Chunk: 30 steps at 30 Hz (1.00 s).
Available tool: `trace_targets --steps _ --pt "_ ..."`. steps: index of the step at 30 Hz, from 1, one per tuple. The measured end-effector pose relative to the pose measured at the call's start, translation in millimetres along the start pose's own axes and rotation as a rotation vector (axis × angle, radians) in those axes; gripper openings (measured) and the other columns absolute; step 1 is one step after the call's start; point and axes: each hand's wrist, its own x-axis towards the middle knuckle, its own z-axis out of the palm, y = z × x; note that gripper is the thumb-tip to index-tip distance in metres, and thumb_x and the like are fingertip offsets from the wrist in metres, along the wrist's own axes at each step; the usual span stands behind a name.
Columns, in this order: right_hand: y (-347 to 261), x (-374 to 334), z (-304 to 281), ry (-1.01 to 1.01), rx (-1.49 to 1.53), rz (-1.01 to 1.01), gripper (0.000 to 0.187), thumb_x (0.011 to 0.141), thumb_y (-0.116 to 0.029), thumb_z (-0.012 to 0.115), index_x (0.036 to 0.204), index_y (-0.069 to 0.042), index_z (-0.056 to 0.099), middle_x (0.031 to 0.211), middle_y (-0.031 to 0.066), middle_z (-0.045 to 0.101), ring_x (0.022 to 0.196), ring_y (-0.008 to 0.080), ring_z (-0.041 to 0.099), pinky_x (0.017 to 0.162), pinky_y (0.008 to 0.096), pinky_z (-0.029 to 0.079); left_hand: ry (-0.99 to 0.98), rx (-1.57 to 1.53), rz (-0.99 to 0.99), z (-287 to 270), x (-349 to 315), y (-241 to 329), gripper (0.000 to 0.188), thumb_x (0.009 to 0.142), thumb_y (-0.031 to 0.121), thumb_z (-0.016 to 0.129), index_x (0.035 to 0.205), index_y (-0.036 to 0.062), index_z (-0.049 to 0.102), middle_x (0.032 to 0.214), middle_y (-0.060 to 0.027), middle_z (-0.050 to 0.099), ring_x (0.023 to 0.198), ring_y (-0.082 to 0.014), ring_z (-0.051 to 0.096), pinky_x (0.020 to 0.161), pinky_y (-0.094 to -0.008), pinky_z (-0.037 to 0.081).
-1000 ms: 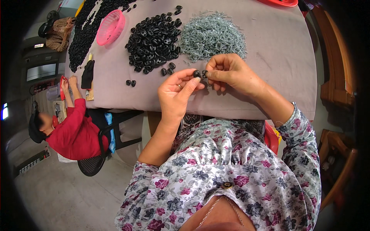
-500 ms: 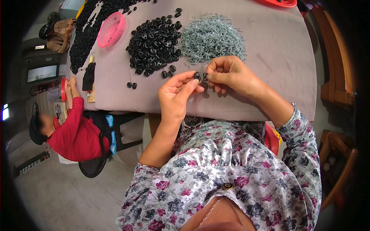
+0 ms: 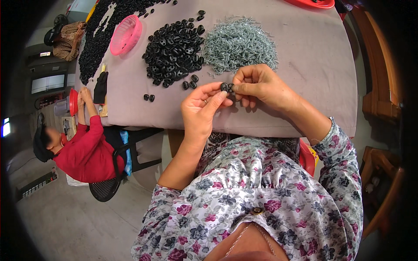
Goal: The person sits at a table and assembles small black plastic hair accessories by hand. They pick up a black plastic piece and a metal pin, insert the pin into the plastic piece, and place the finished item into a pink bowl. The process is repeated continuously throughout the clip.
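Between thumb and forefinger, my left hand (image 3: 199, 108) pinches a black oval two-hole cord lock piece (image 3: 224, 86). My right hand (image 3: 266, 88) pinches a smaller black cord lock piece (image 3: 231, 88), partly hidden by the fingertips. The two pieces meet or nearly meet above the table's near side; whether one sits inside the other I cannot tell. Beyond my left hand lies a heap of black two-hole oval pieces (image 3: 172, 52), with a few loose ones at its near edge. Past my right hand is a heap of small silvery metal springs (image 3: 239, 43).
A pink plastic basket (image 3: 126, 35) stands left of the black heap. Farther left spreads a large mass of small black parts (image 3: 93, 50), with a black glove (image 3: 100, 87) near it. A co-worker in red (image 3: 89, 152) sits at the left edge. A red tray (image 3: 315, 3) is far right.
My left hand has shifted slightly right, bringing its piece up to the one in my right hand; the gap between them has closed. The co-worker's hands have moved a little.
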Motion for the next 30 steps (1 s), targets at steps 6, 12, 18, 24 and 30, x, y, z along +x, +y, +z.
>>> trace_targets --steps 6,12,18,24,30 --pt "-5 -2 2 -0.003 -0.031 0.031 0.013 0.092 -0.014 0.064 0.085 -0.004 0.059 0.072 0.0009 0.062 0.058 0.007 0.06 0.048 0.0196 0.047 -0.015 -0.028 -0.002 -1 0 -1 0.023 0.088 0.002 0.068 0.109 -0.0069 0.063 0.094 -0.0113 0.07 0.075 -0.0147 0.068 0.07 -0.0233 0.055" --pt "-3 -1 2 -0.001 -0.027 0.032 0.013 0.091 -0.014 0.064 0.085 -0.004 0.059 0.072 0.0005 0.062 0.058 0.0067 0.059 0.048 0.0192 0.046 -0.023 -0.044 -0.048 -2 1 -3 0.021 0.088 0.002 0.068 0.107 -0.0061 0.064 0.093 -0.0116 0.07 0.074 -0.015 0.068 0.068 -0.0229 0.054" --pt "-4 -2 2 -0.007 -0.034 0.038 0.012 0.091 -0.013 0.064 0.085 -0.004 0.059 0.071 0.0 0.061 0.058 0.0064 0.059 0.048 0.0193 0.045 -0.001 -0.011 -0.112 -3 0 -3 0.017 0.09 0.008 0.067 0.102 -0.0043 0.066 0.085 -0.0114 0.071 0.066 -0.0153 0.068 0.063 -0.0225 0.052" --pt "1 1 -1 -0.003 -0.036 0.013 0.015 0.09 -0.014 0.065 0.083 -0.002 0.063 0.068 0.0027 0.062 0.055 0.0083 0.06 0.046 0.022 0.048 -0.047 -0.065 -0.196 -8 0 -2 0.014 0.091 0.01 0.067 0.095 -0.0032 0.066 0.081 -0.0126 0.07 0.063 -0.0146 0.066 0.058 -0.0233 0.052" --pt "-3 0 -2 -0.062 -0.047 0.07 0.011 0.09 -0.012 0.066 0.086 -0.003 0.061 0.07 0.0005 0.062 0.056 0.0071 0.06 0.048 0.0207 0.048 -0.057 -0.071 -0.268 -12 1 -1 0.013 0.092 0.011 0.065 0.091 -0.0017 0.064 0.078 -0.0119 0.068 0.057 -0.0139 0.061 0.055 -0.0239 0.05"
